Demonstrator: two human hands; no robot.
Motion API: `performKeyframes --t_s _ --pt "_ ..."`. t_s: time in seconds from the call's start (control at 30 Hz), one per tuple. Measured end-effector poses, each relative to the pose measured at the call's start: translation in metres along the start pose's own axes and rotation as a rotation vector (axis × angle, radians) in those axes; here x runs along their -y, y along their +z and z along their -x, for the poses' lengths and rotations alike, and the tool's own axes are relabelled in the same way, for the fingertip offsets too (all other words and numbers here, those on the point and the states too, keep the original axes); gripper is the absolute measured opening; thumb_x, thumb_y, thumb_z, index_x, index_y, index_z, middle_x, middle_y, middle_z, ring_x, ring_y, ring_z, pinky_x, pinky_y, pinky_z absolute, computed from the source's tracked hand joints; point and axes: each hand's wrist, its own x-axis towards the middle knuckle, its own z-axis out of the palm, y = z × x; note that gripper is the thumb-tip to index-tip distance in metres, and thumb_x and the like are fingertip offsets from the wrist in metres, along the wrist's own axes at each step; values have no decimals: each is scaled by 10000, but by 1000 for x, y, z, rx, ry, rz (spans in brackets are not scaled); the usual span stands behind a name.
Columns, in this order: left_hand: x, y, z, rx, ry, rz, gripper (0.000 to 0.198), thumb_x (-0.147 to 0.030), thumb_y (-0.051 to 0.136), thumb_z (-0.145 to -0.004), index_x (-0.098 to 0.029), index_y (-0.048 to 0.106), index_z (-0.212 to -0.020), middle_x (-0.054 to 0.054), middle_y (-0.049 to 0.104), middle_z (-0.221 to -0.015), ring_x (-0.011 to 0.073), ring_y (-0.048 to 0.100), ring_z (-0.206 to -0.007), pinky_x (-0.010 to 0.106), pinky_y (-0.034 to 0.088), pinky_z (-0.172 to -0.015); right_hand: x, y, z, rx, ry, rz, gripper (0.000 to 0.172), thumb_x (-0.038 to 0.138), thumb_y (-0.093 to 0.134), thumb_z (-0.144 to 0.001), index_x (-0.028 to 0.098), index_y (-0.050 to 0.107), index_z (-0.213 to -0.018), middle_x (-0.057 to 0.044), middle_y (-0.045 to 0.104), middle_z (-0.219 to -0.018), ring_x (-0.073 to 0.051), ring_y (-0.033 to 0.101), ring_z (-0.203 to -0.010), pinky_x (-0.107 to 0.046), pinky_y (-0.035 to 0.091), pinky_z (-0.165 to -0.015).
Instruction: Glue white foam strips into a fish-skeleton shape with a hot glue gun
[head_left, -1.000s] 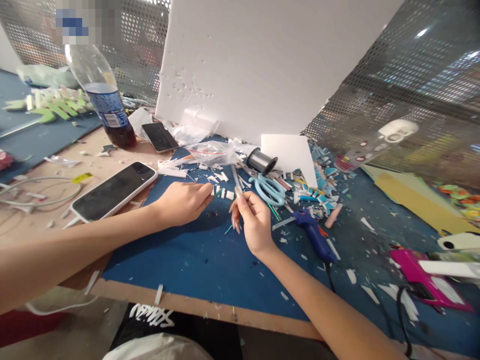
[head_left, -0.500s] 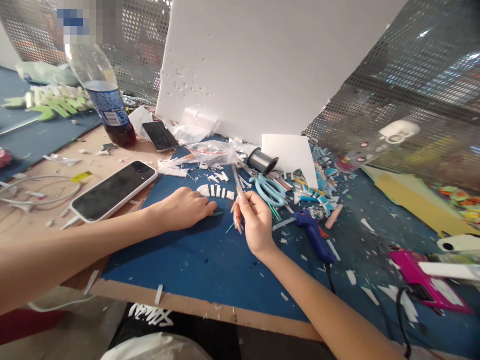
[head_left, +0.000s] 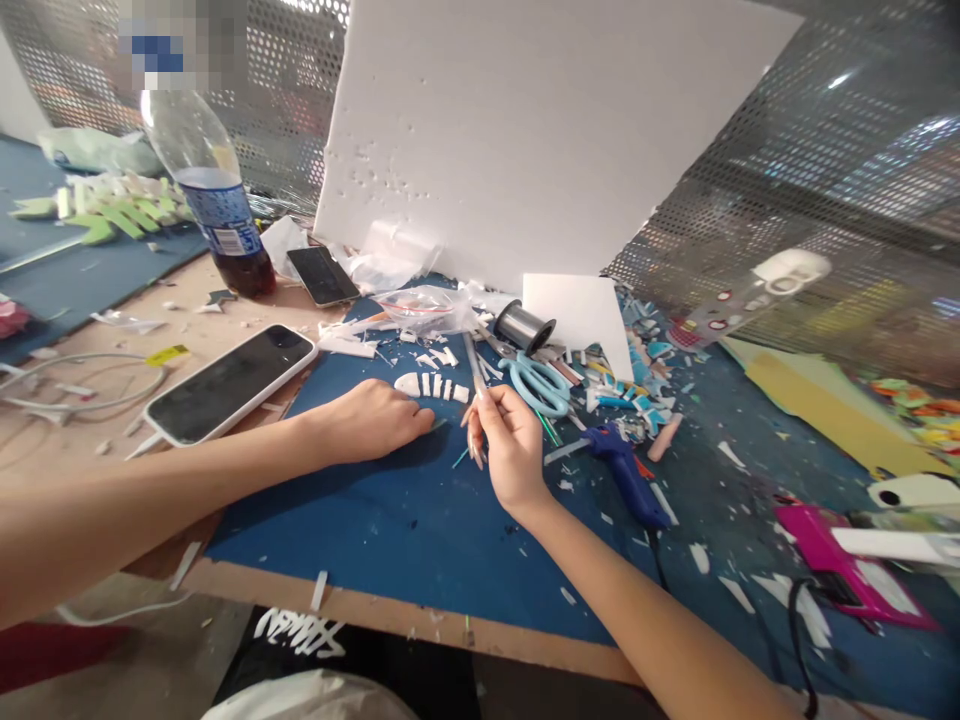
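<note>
My left hand (head_left: 381, 420) rests closed on the blue mat (head_left: 360, 530), fingers curled under. A short teal sliver (head_left: 438, 425) shows at its fingertips; I cannot make out what the hand holds. Just beyond it lie white cut pieces (head_left: 436, 386) in a curved row, a rounded one at the left end. My right hand (head_left: 506, 440) is closed, thumb and forefinger pinching a slim pale stick (head_left: 472, 358) that points away from me. Light-blue-handled scissors (head_left: 541, 384) lie beyond the right hand. A blue hot glue gun (head_left: 626, 475) lies right of it.
Left stand a cola bottle (head_left: 223, 225) and a phone (head_left: 232, 385) with a cable; a second phone (head_left: 321, 275) lies behind. A dark wire spool (head_left: 525, 327) and foam scraps (head_left: 637, 375) lie at the back before a white board (head_left: 510, 130). A magenta tool (head_left: 847, 570) lies right.
Both hands keep nearly the same pose and place. The view has shifted very slightly; nothing is visibly picked up or let go.
</note>
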Motion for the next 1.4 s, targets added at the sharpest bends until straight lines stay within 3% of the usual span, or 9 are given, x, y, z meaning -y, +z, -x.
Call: performKeyframes --t_s 0.13,0.27,0.33,0.43,0.9,1.4 --pt "0 -1 -2 -79 -257 306 247 -248 379 -902 -172 458 -681 -28 447 -516 88 378 -429 230 278 -460 1 0 1 -32 -41 11 282 405 524 -869 197 481 -683 59 453 -516 -61 409 -391 -188 343 -359" --pt "-11 -1 -8 -168 -537 1086 345 -350 310 -921 -190 352 -618 -53 371 -472 66 350 -401 194 282 -408 2 0 4 -34 -115 64 252 363 514 -884 192 509 -699 33 521 -570 -78 486 -466 -209 421 -447" --pt "-17 0 -11 -164 -599 1424 361 -394 327 -914 -188 358 -619 -58 365 -461 55 344 -373 180 258 -369 3 1 6 -15 -130 85 233 350 512 -887 191 524 -717 21 548 -596 -90 513 -498 -221 441 -476" --pt "-21 2 -12 -168 -605 1647 366 -414 407 -891 -176 388 -612 -62 364 -448 43 328 -353 168 244 -349 4 2 8 13 -127 106 222 347 508 -887 191 538 -733 17 554 -594 -99 521 -500 -226 446 -467" --pt "-18 2 -10 -151 -594 1782 375 -380 477 -878 -148 413 -591 -71 378 -423 22 351 -335 127 248 -333 1 2 11 71 -203 195 178 271 500 -895 194 539 -740 35 543 -564 -78 507 -437 -202 438 -426" --pt "-17 4 -10 -145 -570 1761 358 -371 425 -908 -158 409 -620 -69 391 -427 33 337 -360 147 271 -378 1 2 10 75 -208 189 174 244 491 -901 192 532 -740 42 524 -557 -74 506 -444 -197 446 -443"
